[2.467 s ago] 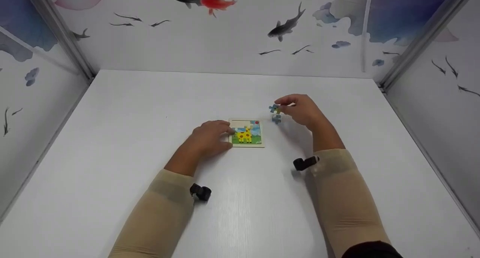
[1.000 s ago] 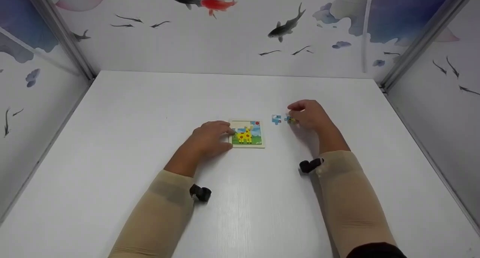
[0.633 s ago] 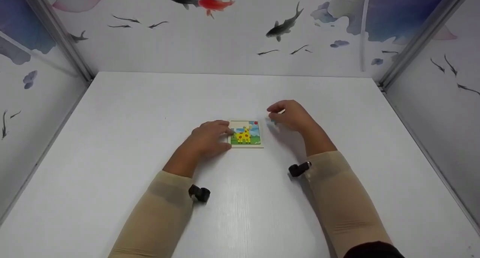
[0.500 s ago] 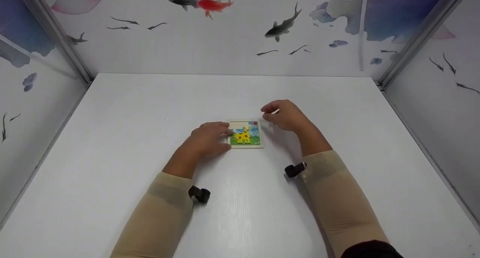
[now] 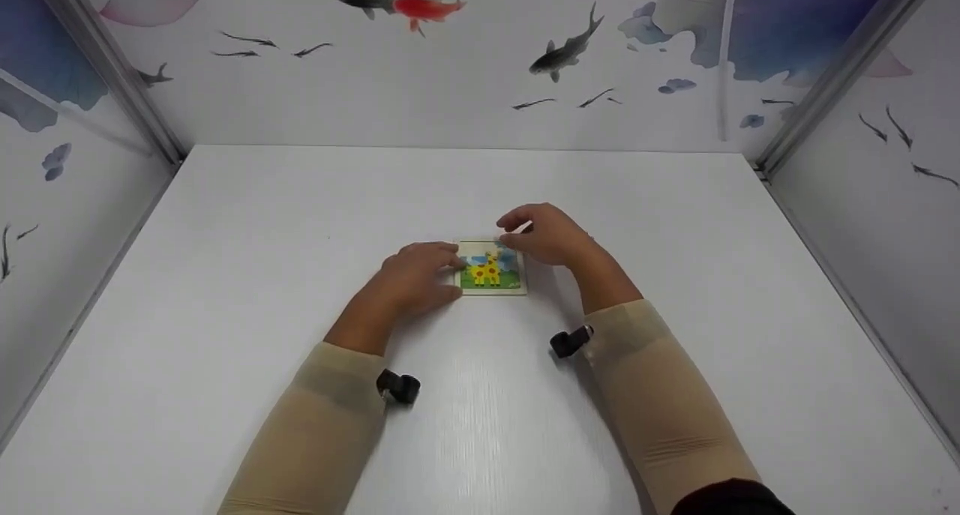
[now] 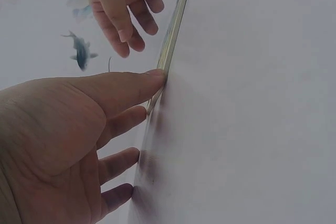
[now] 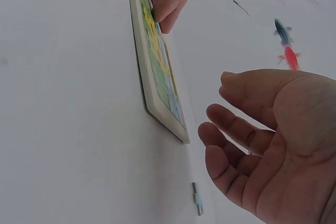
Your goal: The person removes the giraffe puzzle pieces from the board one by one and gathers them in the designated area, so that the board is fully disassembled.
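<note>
A small wooden jigsaw board with a yellow giraffe picture lies flat on the table. Its upper left part shows bare wood. My left hand rests along the board's left edge, thumb at the near corner and fingertips touching the rim and surface. Over the far right corner hovers my right hand, its fingers loosely bent. The right wrist view shows a gap between that thumb and forefinger, with nothing seen in it. A loose blue jigsaw piece lies beyond the board; in the head view the right hand hides that spot.
The white table runs back to a white wall painted with fish. Side panels with metal corner posts stand at left and right. A small black camera sits on each wrist.
My right hand set one jigsaw piece down beside another, right of the board, then moved left to the board's far corner. My left hand has stayed at the board's edge.
</note>
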`<state>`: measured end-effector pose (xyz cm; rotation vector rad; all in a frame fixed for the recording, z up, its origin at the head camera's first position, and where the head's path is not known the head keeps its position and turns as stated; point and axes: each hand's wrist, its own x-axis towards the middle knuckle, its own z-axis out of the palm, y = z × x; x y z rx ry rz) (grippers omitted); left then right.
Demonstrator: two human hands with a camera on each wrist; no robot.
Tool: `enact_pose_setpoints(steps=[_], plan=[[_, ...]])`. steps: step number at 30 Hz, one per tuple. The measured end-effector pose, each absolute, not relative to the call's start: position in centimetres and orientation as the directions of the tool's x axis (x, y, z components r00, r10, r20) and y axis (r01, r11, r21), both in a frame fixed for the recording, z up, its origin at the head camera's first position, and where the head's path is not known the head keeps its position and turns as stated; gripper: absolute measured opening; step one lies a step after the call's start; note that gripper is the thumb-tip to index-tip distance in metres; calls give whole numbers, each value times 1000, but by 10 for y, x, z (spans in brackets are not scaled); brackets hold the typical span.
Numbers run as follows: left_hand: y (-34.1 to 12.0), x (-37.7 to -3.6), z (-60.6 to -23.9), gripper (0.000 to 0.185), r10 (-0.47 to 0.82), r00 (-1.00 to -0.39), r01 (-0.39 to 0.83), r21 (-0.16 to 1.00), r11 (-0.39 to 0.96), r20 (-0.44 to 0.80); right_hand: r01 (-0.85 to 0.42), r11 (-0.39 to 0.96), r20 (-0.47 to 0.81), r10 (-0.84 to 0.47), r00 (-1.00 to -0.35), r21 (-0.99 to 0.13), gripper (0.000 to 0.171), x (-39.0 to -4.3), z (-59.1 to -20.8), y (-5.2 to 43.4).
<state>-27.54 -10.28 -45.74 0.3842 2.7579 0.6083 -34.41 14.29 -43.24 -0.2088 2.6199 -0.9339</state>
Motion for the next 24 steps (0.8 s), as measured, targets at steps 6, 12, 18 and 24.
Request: enact_pose_setpoints(steps=[6,12,18,24], plan=[[-103,-276,-459,52,328,-919,208,440,874,-218,-27,767,-292,-276,-916,-641,31,-344,-443,144],[-103,-276,-459,52,325,-920,205,437,876,-220,-18,795,-321,-266,-909,-607,24,-343,-445,143],[-102,-275,-457,51,319,-923,201,435,878,-217,-52,804,-314,-290,-904,-592,18,-340,-446,141],[-102,-275,-457,50,319,-923,203,432,879,-215,-127,803,-280,-345,-896,-583,20,-339,-446,142]])
